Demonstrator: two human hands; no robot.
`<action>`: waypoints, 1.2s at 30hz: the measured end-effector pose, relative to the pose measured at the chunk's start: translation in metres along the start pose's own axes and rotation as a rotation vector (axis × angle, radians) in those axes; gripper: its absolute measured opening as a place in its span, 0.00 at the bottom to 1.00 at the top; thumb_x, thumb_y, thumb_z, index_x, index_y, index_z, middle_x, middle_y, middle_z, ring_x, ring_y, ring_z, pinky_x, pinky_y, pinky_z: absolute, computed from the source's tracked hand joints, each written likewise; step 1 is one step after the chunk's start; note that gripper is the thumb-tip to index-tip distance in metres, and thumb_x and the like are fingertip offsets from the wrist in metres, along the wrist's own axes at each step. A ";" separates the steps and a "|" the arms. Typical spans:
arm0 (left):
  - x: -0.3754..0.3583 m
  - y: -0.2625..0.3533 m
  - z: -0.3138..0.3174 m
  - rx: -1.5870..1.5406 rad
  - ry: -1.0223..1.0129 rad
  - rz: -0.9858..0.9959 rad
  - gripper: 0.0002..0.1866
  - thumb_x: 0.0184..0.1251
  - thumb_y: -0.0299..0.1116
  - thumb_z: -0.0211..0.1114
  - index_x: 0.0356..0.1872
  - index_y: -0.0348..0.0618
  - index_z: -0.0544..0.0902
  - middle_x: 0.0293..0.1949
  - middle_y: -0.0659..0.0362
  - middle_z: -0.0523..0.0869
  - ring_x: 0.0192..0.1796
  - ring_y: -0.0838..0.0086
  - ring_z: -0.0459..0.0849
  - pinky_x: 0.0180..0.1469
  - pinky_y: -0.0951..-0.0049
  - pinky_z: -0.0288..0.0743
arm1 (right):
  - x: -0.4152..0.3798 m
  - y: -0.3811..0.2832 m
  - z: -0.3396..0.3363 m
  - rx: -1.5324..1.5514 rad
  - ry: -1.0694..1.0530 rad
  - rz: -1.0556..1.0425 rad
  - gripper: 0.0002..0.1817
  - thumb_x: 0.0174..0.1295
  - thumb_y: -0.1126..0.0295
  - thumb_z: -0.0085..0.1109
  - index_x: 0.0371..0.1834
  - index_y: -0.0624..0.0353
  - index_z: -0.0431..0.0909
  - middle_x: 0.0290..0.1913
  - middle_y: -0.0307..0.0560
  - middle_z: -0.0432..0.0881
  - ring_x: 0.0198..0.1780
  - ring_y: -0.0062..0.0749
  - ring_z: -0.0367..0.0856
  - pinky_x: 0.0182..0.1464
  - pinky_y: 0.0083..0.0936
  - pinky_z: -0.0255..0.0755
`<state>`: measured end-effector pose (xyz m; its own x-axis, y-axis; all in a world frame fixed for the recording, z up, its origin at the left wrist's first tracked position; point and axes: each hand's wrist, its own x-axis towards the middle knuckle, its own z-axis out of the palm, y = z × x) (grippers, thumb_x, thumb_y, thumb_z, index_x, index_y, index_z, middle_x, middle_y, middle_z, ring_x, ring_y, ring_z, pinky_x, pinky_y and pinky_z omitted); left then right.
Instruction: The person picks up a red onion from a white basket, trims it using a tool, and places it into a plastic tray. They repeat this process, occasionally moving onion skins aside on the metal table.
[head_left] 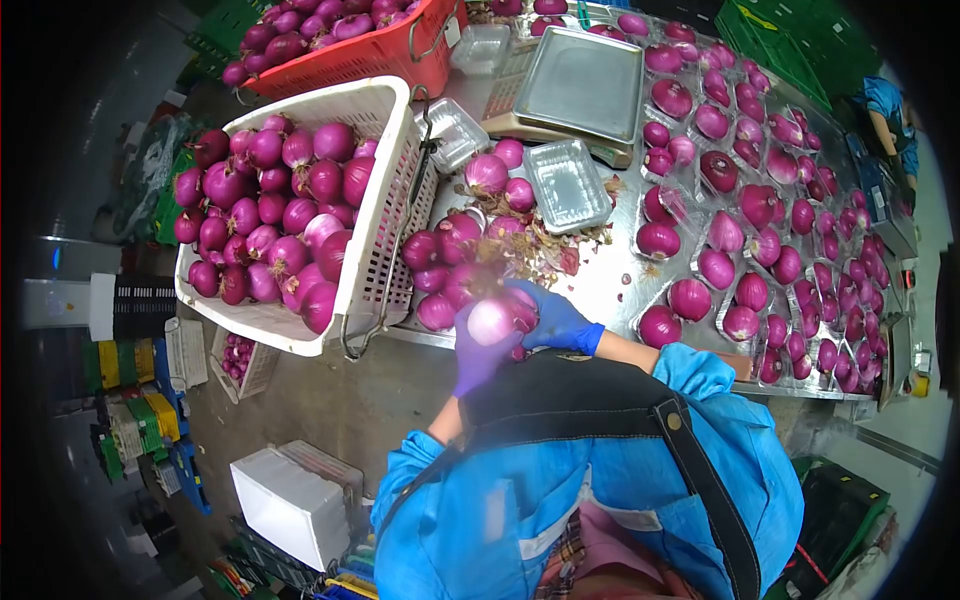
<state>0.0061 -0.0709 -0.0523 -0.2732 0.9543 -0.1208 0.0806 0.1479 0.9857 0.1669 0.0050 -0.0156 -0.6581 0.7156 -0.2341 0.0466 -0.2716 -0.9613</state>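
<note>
My left hand (480,352), in a blue-purple glove, is wrapped round a pale pink onion (492,321) at the table's front edge. Close beside it, my right hand (556,316), also gloved, has its fingers curled against a darker onion (521,308); motion blurs the fingertips. Loose red onions (459,238) and dry brown skins (535,250) lie just beyond both hands. An open clear plastic tray (567,186) stands behind the skins. Many onions in clear trays (724,233) cover the table's right side.
A white basket (391,140) of onions stands at the left, with a red crate (425,45) behind it. A scale with a metal pan (583,83) sits at the back. Another person (886,108) is at the far right. White boxes (291,503) stand at lower left.
</note>
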 end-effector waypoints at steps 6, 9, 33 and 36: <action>-0.005 0.024 0.005 -0.215 -0.105 -0.244 0.38 0.41 0.23 0.72 0.56 0.38 0.61 0.47 0.52 0.74 0.48 0.69 0.77 0.46 0.72 0.76 | 0.002 0.003 -0.008 -0.344 -0.036 0.032 0.50 0.31 0.63 0.73 0.64 0.54 0.60 0.59 0.52 0.71 0.57 0.39 0.72 0.59 0.28 0.64; -0.004 0.006 0.006 -0.335 -0.110 -0.349 0.37 0.43 0.24 0.71 0.56 0.36 0.61 0.47 0.51 0.75 0.46 0.69 0.78 0.45 0.72 0.76 | 0.005 0.025 -0.019 -0.476 -0.057 -0.051 0.47 0.36 0.62 0.71 0.65 0.54 0.60 0.57 0.52 0.72 0.55 0.38 0.73 0.56 0.28 0.66; 0.023 0.024 0.017 -0.306 0.178 0.054 0.43 0.38 0.18 0.71 0.60 0.42 0.58 0.53 0.54 0.67 0.51 0.69 0.72 0.48 0.73 0.76 | -0.008 -0.031 0.000 -0.388 0.000 0.071 0.17 0.67 0.59 0.40 0.44 0.62 0.72 0.40 0.53 0.73 0.42 0.42 0.73 0.46 0.35 0.66; 0.021 0.026 0.016 -0.310 0.178 0.041 0.43 0.40 0.20 0.72 0.60 0.41 0.57 0.53 0.53 0.66 0.52 0.68 0.72 0.49 0.72 0.75 | -0.009 -0.030 0.001 -0.456 -0.009 -0.003 0.16 0.67 0.60 0.41 0.44 0.62 0.72 0.40 0.53 0.72 0.41 0.43 0.72 0.46 0.36 0.65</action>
<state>0.0180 -0.0427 -0.0309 -0.4407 0.8936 -0.0853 -0.1922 -0.0011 0.9814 0.1706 0.0062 0.0155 -0.6653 0.7096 -0.2321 0.3694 0.0428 -0.9283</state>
